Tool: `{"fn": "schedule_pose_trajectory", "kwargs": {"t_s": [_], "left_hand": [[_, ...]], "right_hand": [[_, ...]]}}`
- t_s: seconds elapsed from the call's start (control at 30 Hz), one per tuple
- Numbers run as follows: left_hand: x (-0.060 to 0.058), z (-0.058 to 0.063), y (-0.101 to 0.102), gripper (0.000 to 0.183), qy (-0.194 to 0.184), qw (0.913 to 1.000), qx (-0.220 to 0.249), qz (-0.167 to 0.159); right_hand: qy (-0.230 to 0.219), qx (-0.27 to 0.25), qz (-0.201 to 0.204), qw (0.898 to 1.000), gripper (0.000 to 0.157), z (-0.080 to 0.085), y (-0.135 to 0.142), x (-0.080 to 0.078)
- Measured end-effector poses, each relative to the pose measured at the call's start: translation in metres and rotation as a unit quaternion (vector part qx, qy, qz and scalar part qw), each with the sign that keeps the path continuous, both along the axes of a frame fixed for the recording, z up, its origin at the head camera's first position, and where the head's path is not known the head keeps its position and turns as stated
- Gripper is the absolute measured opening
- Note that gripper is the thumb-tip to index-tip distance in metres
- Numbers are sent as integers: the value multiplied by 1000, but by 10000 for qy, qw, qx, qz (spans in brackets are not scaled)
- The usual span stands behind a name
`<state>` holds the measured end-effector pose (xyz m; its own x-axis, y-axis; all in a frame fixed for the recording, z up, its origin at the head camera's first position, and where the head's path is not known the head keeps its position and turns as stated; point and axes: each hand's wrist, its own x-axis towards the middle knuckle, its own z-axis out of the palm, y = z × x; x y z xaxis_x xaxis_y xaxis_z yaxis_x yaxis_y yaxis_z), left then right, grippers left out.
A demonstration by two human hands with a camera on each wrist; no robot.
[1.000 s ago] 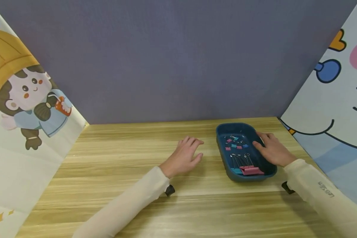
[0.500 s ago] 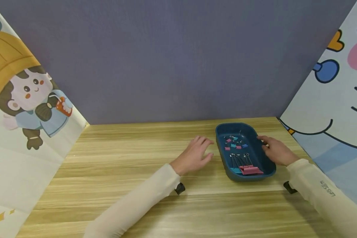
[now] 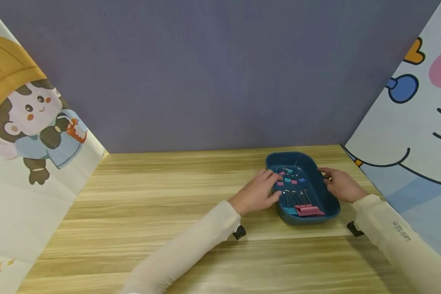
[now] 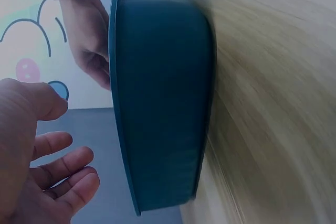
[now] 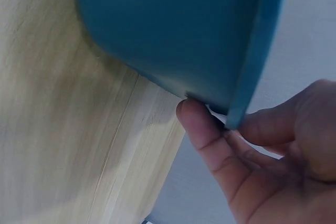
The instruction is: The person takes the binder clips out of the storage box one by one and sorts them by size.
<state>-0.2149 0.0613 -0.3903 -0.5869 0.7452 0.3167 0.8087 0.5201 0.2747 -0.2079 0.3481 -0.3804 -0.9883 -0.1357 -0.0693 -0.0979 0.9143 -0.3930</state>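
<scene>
A dark blue plastic bin (image 3: 317, 192) stands on the table to the right in the head view. Inside lie several small binder clips (image 3: 294, 181) in pink, teal and blue, and larger ones, pink (image 3: 309, 210) and teal (image 3: 291, 210), at its near end. My right hand (image 3: 341, 184) pinches the right rim; in the right wrist view the thumb (image 5: 270, 125) is on one side, a finger (image 5: 197, 124) on the other. A small dark patch there is unclear. My left hand (image 3: 258, 192) hovers at the left rim, fingers spread; the left wrist view shows it apart from the bin wall (image 4: 163, 103).
The wood-grain table (image 3: 150, 204) meets a grey-blue back panel (image 3: 220, 77). Cartoon-printed side panels stand on the left (image 3: 7, 212) and right (image 3: 389, 122). The bin is near the table's right edge.
My left hand has moved right, from bare table to over the bin's left rim. The right hand has closed from resting at the right rim to pinching it. The bin has barely moved.
</scene>
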Motion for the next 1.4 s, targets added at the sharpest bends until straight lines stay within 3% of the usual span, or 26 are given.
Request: {"fn": "schedule_pose_trajectory", "kwargs": {"t_s": [0.3,0.6,0.83,1.03,1.17,1.4], "left_hand": [[-4,-7,18,39,-40,9995,-277,-125],[-3,-7,33,37,-84,9962,-724,-483],[-1,-5,49,38,-507,9902,-1152,-599],[0,-7,59,21,-798,9876,-1129,-739],[0,-8,64,12,-960,9866,-1139,-666],[1,-5,70,16,-1259,9812,-1397,-441]], "right_hand": [[-84,-12,-32,10000,53,1,1,0],[-87,41,-67,9999,51,6,-5,0],[-151,44,-154,9998,50,7,-10,-1],[-237,-103,-106,9996,51,6,-8,0],[-183,-230,-24,9996,52,5,-7,1],[-39,-319,54,9995,52,6,-7,3]]}}
